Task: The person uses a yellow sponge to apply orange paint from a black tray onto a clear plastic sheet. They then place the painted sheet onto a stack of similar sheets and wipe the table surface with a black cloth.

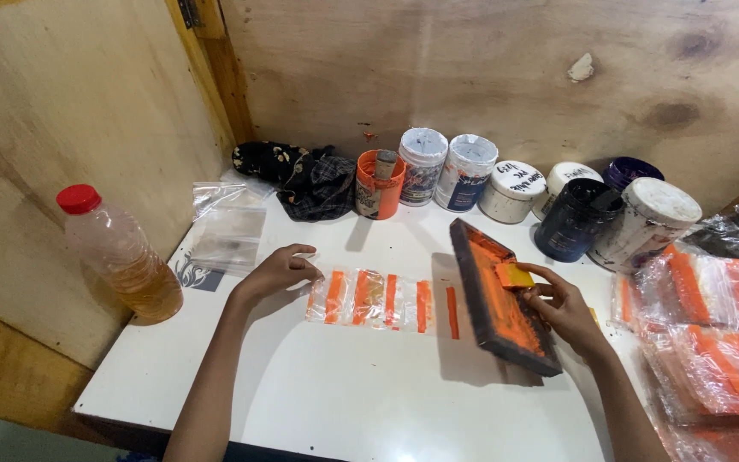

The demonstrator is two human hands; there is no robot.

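Head view: a person prints orange bars on a clear plastic strip (380, 299) lying mid-worktop (344, 393).
The strip looks light, limp and slippery; the left hand (277, 272), fingers loosely curled, pins its end. The right hand (562, 308) grips a yellow squeegee (513, 275) against a tilted, stiff screen frame (498, 299).

At my ten o'clock stands a bottle (121, 257), jars (515, 190) at twelve, a cloth (301, 175) beside them.
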